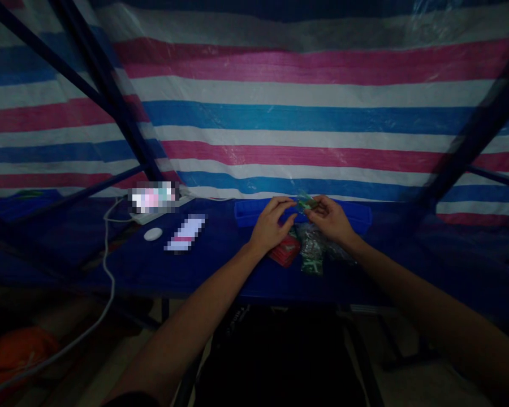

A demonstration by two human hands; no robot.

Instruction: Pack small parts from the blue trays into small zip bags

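My left hand and my right hand meet above a blue table, both pinching a small greenish clear packet between their fingertips. Below the hands lie a red packet and a pile of clear bags with green pieces. Behind the hands stands a shallow blue tray.
A white round object, a blurred flat item and a white power strip with a white cable sit on the table's left. A striped tarp hangs behind. Dark frame poles cross at left and right.
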